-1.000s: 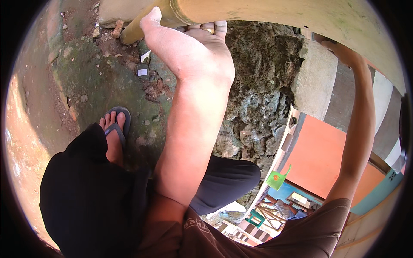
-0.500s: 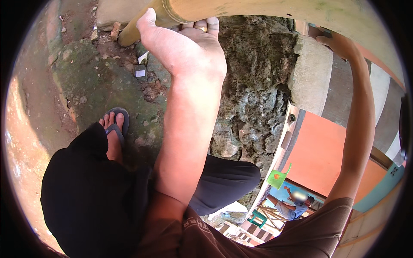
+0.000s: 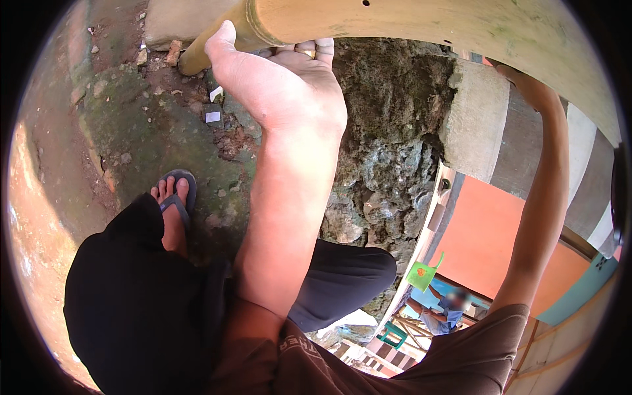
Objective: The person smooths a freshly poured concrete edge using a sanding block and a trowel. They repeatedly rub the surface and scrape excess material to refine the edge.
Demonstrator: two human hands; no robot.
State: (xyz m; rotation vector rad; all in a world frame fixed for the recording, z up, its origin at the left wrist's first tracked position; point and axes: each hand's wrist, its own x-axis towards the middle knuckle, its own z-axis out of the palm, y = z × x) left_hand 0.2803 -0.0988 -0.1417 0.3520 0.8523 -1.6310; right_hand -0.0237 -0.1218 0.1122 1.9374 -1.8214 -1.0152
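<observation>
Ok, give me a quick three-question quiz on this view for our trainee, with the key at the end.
1. Multiple choice. Which thing is nearest to the left hand?
A) a coiled rope
B) a thick yellowish pole
C) a metal bucket

2. True or false. Every finger of the right hand is in full view.

3. Short answer. What footwear is on the bare foot at the left of the picture?

Key
1. B; the thumb overlaps the pole in this view.
2. False; the pole hides part of that hand.
3. A dark grey thong sandal.
</observation>
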